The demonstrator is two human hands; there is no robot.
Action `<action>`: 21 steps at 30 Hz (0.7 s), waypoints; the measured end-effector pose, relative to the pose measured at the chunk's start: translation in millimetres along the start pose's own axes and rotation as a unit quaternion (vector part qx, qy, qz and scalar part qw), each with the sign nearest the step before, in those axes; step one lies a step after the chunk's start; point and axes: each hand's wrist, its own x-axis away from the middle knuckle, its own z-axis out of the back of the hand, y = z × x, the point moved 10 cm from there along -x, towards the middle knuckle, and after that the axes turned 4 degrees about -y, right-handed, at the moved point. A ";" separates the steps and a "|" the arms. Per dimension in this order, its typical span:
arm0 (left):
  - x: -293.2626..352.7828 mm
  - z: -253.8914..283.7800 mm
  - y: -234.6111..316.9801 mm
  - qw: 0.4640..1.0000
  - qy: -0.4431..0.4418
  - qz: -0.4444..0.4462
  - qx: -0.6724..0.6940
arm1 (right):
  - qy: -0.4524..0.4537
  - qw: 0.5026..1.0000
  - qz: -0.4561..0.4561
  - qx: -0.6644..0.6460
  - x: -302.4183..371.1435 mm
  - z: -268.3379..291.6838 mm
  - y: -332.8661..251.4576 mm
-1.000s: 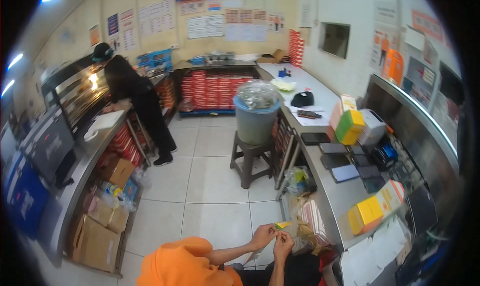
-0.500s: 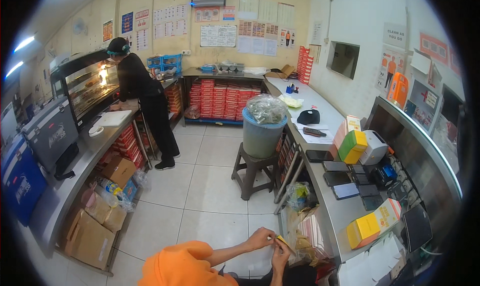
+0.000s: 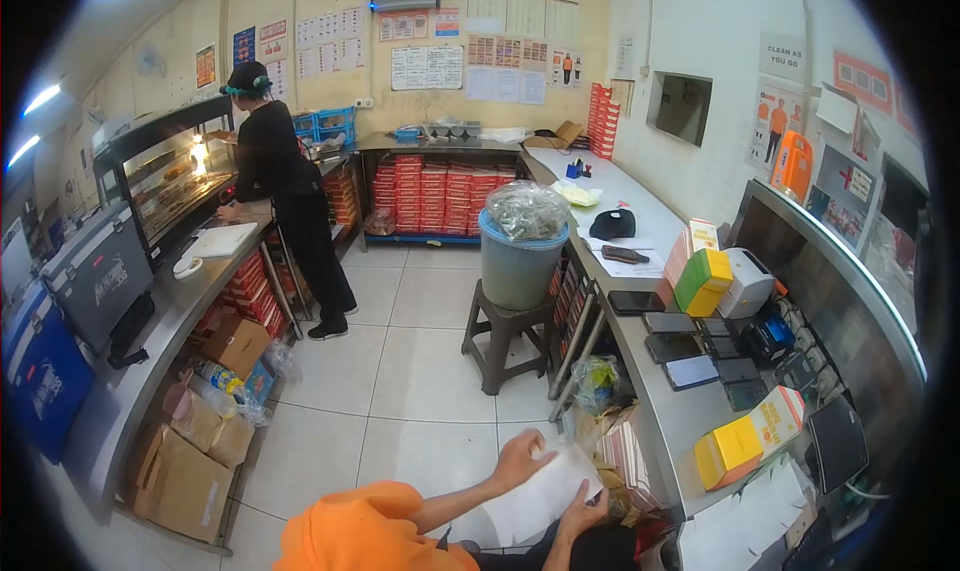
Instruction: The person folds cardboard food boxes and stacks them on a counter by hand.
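Note:
A white sheet (image 3: 540, 498) of paper or thin card is spread between my two hands, low in the middle of the view. At its upper left edge, the fingers of my left hand (image 3: 522, 458) pinch it, slightly smeared by motion. My right hand (image 3: 580, 513) grips the right edge, thumb lying over the sheet's face. My left arm comes out of an orange sleeve (image 3: 370, 529). Whether the sheet is a single layer or a flattened carton I cannot tell.
A metal counter (image 3: 655, 411) on my right bears phones, a yellow carton (image 3: 728, 451) and white papers (image 3: 750, 516). Ahead, a lidded bucket (image 3: 520, 266) stands on a stool (image 3: 505, 336). At the left counter a person in black (image 3: 280, 161) stands by a lit display case (image 3: 175, 171).
A thin yellow-edged piece showed between my hands before; now a broad white face shows. My hands have moved apart, the right one rightward. The co-worker has lifted a hand toward the display case.

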 end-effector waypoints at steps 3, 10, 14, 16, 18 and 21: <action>9.5 -55.1 -4.5 0.977 -0.186 0.017 0.099 | -0.030 0.993 0.114 0.027 8.5 -8.5 -46.2; -8.2 -68.4 -9.3 0.973 -0.162 -0.037 0.159 | -0.071 0.986 0.152 0.003 11.0 -21.7 -60.9; -4.9 -63.1 10.2 0.981 -0.169 -0.046 0.088 | -0.057 0.993 -0.013 -0.098 -2.5 -15.8 9.3; 0.4 -62.2 7.2 0.984 -0.164 -0.058 0.033 | -0.065 0.994 -0.011 -0.082 -1.5 -17.4 12.5; 12.1 -62.0 18.3 0.980 -0.139 -0.121 0.072 | -0.072 0.992 0.077 -0.064 3.5 -19.7 -16.6; 26.1 -64.5 31.5 0.970 -0.111 -0.176 0.124 | -0.086 0.986 0.124 -0.070 5.4 -20.5 -33.4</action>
